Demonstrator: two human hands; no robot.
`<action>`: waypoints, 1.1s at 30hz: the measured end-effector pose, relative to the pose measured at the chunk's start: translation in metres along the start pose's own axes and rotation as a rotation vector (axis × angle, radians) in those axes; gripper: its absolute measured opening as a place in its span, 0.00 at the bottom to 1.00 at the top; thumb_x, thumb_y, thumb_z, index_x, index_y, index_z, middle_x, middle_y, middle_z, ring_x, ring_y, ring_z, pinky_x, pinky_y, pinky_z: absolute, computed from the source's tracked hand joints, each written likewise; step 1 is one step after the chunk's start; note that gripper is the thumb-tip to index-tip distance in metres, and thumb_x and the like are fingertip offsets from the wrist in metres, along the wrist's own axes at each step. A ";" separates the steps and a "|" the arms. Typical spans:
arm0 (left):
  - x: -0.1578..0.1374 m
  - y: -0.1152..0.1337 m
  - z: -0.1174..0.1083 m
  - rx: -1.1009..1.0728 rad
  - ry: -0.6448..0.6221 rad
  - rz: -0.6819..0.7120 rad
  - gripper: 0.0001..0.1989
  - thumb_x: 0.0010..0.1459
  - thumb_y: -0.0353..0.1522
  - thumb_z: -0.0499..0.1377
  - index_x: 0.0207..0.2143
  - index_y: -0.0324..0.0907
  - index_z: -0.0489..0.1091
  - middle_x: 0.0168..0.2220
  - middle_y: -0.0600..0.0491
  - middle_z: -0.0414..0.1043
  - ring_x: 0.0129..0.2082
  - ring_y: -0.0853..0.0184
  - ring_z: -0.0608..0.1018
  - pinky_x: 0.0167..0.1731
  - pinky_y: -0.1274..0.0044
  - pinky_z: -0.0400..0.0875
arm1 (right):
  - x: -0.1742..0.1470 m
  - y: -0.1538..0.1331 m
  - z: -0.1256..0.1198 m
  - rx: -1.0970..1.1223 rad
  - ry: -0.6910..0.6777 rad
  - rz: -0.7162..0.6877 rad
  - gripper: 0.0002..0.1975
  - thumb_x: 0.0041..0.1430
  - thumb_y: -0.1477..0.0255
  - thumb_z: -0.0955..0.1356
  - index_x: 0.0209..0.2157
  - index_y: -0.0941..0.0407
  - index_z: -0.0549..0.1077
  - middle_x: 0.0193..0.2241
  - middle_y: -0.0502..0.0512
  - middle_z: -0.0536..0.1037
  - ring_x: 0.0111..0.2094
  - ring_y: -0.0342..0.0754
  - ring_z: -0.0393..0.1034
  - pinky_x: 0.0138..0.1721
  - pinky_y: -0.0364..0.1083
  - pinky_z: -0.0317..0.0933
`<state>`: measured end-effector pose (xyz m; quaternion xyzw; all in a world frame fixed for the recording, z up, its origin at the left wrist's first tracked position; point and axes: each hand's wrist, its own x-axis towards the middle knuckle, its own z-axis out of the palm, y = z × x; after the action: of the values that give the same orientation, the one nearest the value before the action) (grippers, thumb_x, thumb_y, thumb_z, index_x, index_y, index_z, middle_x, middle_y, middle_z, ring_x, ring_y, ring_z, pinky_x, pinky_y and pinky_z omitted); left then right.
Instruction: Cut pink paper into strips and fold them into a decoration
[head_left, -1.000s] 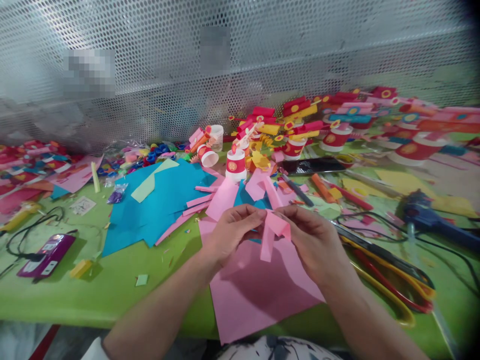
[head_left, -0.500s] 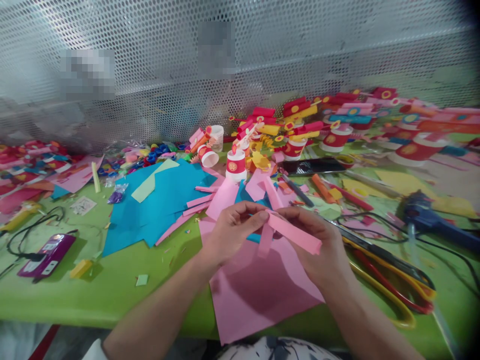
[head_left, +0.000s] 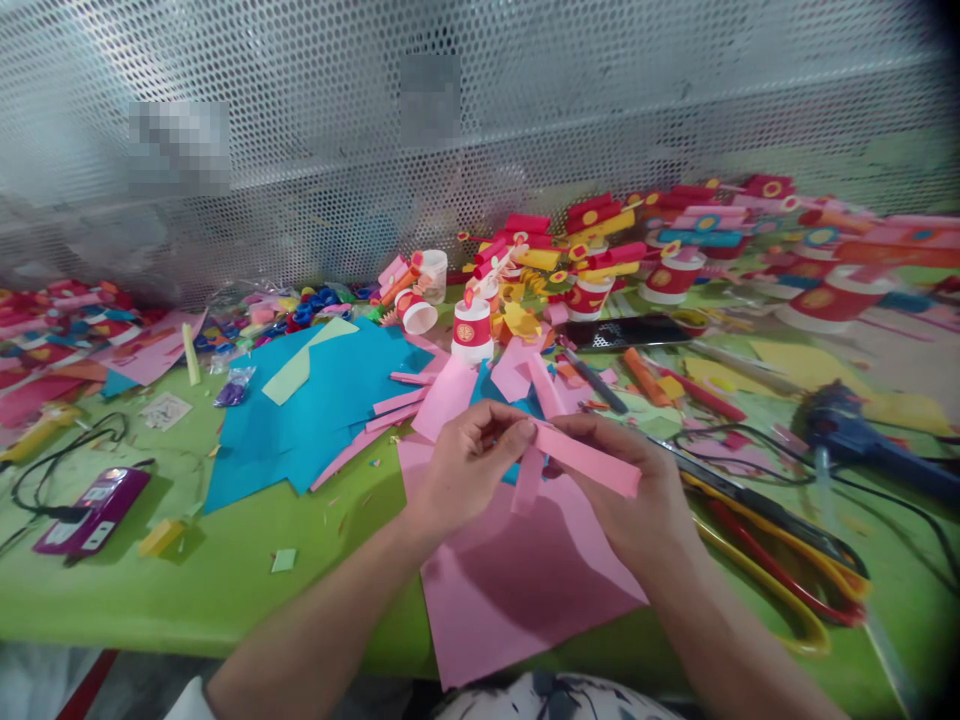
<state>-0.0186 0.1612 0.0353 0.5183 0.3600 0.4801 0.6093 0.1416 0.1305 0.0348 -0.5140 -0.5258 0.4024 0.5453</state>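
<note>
Between both hands is a pink paper strip (head_left: 589, 459), one end jutting to the lower right and another part hanging down. My left hand (head_left: 469, 460) pinches it with thumb and fingers near its upper end. Closed around the strip from the other side, my right hand (head_left: 637, 470) has its fingertips partly hidden behind the paper. Below the hands a pink paper sheet (head_left: 517, 610) lies on the green table (head_left: 225, 590). A red and white paper cup (head_left: 472, 332) stands just beyond the hands, with pink paper pieces before it.
Blue paper sheets (head_left: 262, 430) lie to the left, near a purple power strip (head_left: 94, 512). On the right are large scissors (head_left: 787, 570), a blue glue gun (head_left: 847, 430) and a dark phone (head_left: 626, 332). Several decorated cups (head_left: 671, 275) line the back by a perforated metal panel (head_left: 315, 130).
The strip's free end has shifted slightly upward and both hands have moved a little. Both still hold the paper; everything else lies as before.
</note>
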 end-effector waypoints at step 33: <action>-0.009 -0.001 0.004 0.058 0.067 0.067 0.11 0.60 0.36 0.66 0.43 0.43 0.74 0.40 0.51 0.76 0.40 0.66 0.78 0.41 0.76 0.73 | 0.005 0.006 0.004 0.168 -0.073 0.134 0.11 0.55 0.60 0.76 0.36 0.51 0.83 0.27 0.50 0.81 0.32 0.49 0.75 0.34 0.46 0.69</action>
<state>-0.0177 0.1512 0.0343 0.5311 0.3764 0.5066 0.5654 0.1388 0.1365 0.0298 -0.4854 -0.4744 0.4990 0.5388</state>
